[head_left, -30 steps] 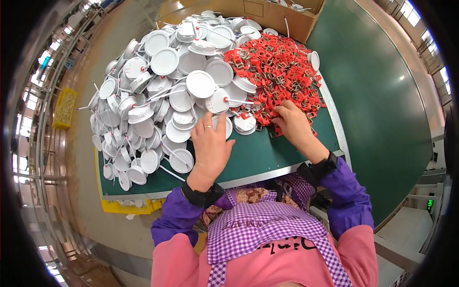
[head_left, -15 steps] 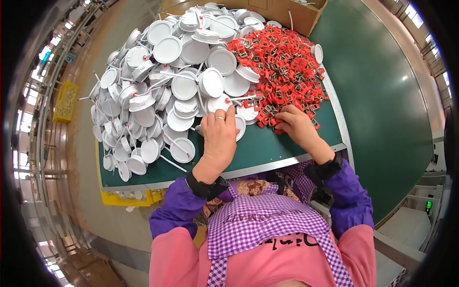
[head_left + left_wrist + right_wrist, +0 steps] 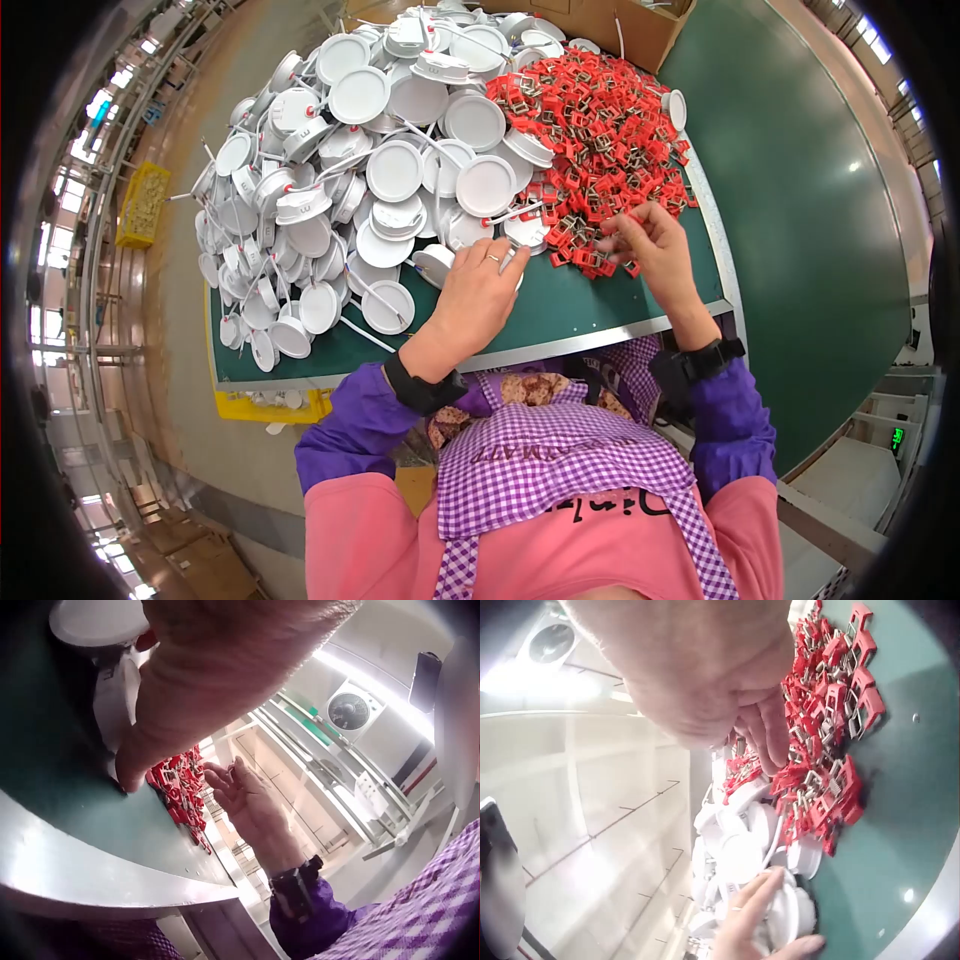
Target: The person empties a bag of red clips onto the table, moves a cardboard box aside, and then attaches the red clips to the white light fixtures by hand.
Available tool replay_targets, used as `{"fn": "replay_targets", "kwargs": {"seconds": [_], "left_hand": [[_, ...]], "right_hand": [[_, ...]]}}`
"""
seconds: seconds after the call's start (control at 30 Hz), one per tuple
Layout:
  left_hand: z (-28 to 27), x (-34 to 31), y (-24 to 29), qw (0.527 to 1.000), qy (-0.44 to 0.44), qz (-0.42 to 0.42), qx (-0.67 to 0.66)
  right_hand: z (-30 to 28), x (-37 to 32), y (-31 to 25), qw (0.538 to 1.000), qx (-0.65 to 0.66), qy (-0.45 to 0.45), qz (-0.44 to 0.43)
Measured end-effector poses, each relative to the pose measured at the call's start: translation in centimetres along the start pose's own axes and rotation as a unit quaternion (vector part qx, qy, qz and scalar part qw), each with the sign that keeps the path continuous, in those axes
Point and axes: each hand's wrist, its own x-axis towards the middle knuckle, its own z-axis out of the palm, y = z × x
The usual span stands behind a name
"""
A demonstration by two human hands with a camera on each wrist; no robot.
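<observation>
My left hand (image 3: 475, 300) lies at the near edge of the heap of white round lamps (image 3: 395, 170). Its thumb and fingers curl round one white lamp (image 3: 799, 911), seen from the right wrist; in the left wrist view the thumb (image 3: 131, 761) touches that lamp's side. Over the near part of the pile of red clips (image 3: 610, 130), my right hand (image 3: 655, 255) is raised with bent fingers. Between its thumb and fingertips shows a small red clip (image 3: 231, 772), partly hidden by the fingers.
A cardboard box (image 3: 640, 35) stands behind the piles. The green tabletop (image 3: 560, 295) has a metal edge (image 3: 540, 348) in front. To the right is another green surface (image 3: 800, 220). Yellow crates are at the floor's left (image 3: 142, 205) and under the table (image 3: 270, 407).
My right hand has lifted and drawn back from the red clips. My left hand has moved right along the heap's near edge, and one white lamp there has shifted and tilted.
</observation>
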Motion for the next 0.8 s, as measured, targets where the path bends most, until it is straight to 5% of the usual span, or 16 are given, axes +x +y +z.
{"fn": "replay_targets", "kwargs": {"seconds": [0.07, 0.17, 0.5, 0.6, 0.67, 0.8], "left_hand": [[-0.1, 0.5, -0.8, 0.999, -0.022, 0.01, -0.036], [-1.3, 0.8, -0.4, 0.999, -0.01, -0.021, -0.023], [-2.3, 1.2, -0.7, 0.988, -0.138, 0.063, 0.035], [-4.2, 2.0, -0.7, 0.993, -0.079, 0.064, -0.067], [-5.7, 2.5, -1.0, 0.949, -0.037, -0.013, -0.313], [-6.7, 2.9, -3.0, 0.87, 0.003, -0.123, -0.478]], "right_hand": [[-0.1, -0.7, -0.8, 0.998, 0.003, -0.011, 0.062], [-0.2, -1.4, 0.2, 0.998, 0.045, -0.009, 0.045], [0.7, -3.4, 2.1, 0.995, 0.036, -0.022, 0.086], [0.3, -3.7, 1.7, 0.989, 0.085, -0.037, 0.119], [0.3, -3.9, 1.5, 0.981, 0.135, -0.052, 0.132], [0.4, -4.0, 1.3, 0.976, 0.12, -0.032, 0.179]]}}
